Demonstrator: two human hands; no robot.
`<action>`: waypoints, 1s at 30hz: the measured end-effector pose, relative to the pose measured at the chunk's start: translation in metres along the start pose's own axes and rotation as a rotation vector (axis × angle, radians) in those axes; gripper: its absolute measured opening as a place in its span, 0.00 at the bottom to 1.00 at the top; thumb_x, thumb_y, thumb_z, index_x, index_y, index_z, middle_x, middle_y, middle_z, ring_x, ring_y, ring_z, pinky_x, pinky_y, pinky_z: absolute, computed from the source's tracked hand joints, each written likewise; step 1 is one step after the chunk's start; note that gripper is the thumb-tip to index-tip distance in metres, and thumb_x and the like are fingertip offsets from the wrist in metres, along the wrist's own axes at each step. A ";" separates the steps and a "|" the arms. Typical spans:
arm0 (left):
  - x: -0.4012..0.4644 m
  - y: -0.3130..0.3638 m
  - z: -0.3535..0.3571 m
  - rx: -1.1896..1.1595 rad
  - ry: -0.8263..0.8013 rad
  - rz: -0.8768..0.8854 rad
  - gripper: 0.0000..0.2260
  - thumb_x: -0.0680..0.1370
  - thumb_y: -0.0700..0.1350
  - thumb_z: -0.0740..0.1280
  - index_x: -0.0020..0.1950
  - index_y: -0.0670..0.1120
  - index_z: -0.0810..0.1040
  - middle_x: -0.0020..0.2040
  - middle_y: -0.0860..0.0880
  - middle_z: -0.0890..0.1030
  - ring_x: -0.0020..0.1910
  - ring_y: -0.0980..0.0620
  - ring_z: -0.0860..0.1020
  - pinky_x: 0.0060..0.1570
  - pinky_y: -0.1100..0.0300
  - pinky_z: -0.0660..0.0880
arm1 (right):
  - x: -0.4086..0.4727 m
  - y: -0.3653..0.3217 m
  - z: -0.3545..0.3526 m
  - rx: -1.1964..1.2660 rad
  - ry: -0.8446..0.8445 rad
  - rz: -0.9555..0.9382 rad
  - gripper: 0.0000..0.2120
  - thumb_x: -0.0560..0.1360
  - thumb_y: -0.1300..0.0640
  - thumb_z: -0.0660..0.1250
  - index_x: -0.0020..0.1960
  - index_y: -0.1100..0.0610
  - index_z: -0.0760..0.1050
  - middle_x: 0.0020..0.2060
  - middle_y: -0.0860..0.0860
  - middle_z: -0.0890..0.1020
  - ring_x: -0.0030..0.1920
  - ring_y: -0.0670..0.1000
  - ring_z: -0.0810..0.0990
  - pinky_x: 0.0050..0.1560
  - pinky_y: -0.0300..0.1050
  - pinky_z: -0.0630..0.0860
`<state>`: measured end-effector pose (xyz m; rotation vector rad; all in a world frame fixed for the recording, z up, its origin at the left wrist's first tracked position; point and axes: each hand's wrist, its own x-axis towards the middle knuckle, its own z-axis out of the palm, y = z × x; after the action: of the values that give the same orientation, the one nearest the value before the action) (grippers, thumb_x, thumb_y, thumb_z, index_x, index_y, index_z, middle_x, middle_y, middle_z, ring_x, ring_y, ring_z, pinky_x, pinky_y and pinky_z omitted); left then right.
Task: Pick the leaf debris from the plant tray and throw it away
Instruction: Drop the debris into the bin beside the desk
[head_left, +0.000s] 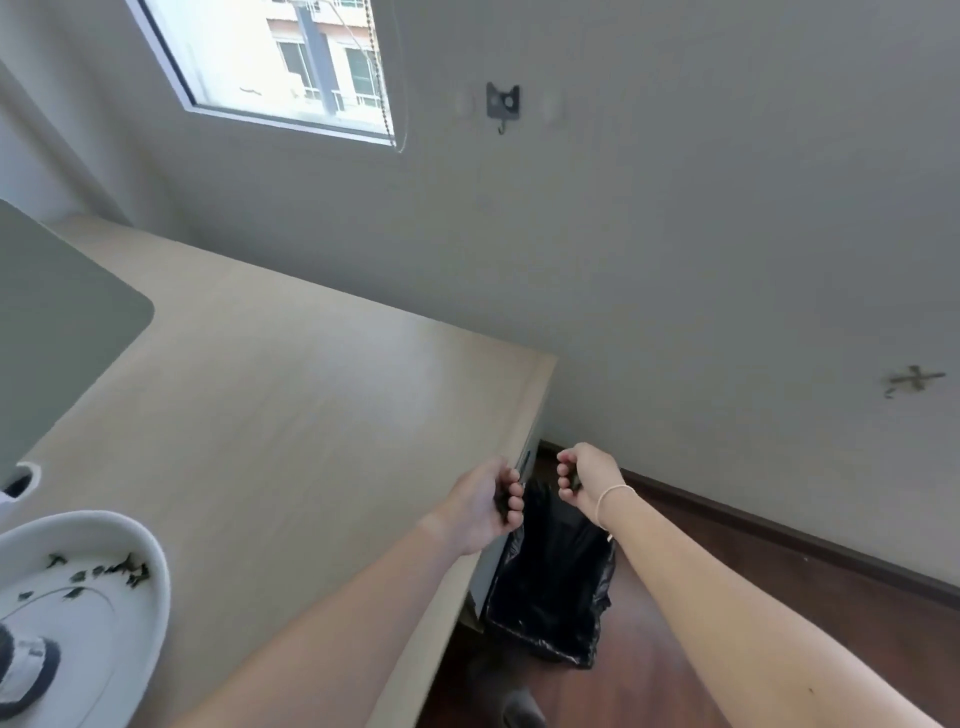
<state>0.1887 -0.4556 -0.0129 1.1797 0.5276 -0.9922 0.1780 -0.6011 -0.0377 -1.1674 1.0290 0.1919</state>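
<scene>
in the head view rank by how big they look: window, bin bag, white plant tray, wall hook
1. window
2. white plant tray, cut off by the frame and nearest the camera, so unsure against the window
3. bin bag
4. wall hook

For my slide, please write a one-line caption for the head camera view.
Both hands, left and right, hold leaf debris above the black-lined bin; more remains in the white tray.

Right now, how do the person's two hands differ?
The left hand sits over the desk's edge, while the right hand hangs beyond it, above the black-lined bin. The right wrist wears a thin band; the left wrist is bare. Both are curled shut on dark leaf bits, while more debris remains in the white tray.
</scene>
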 end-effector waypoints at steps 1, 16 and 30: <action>0.003 -0.003 0.004 0.012 0.003 -0.007 0.16 0.81 0.48 0.56 0.34 0.46 0.68 0.29 0.50 0.69 0.26 0.54 0.66 0.20 0.67 0.65 | 0.003 0.004 -0.006 0.021 0.014 0.016 0.12 0.75 0.66 0.53 0.35 0.59 0.68 0.27 0.53 0.67 0.26 0.49 0.62 0.24 0.35 0.59; 0.059 -0.039 0.036 0.288 -0.090 -0.147 0.30 0.81 0.55 0.54 0.79 0.42 0.50 0.79 0.42 0.53 0.78 0.44 0.51 0.76 0.48 0.49 | 0.033 0.068 -0.056 0.137 0.172 0.181 0.16 0.76 0.60 0.56 0.62 0.62 0.71 0.63 0.58 0.74 0.62 0.58 0.71 0.65 0.50 0.64; 0.047 -0.042 0.043 0.307 -0.097 -0.069 0.30 0.81 0.57 0.54 0.79 0.45 0.51 0.79 0.43 0.54 0.78 0.44 0.54 0.75 0.49 0.54 | 0.014 0.065 -0.049 0.004 0.094 0.086 0.19 0.80 0.55 0.55 0.69 0.59 0.69 0.67 0.53 0.75 0.70 0.55 0.70 0.72 0.51 0.62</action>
<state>0.1697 -0.5152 -0.0571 1.3837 0.3481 -1.2143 0.1186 -0.6189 -0.0923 -1.1379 1.1634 0.2041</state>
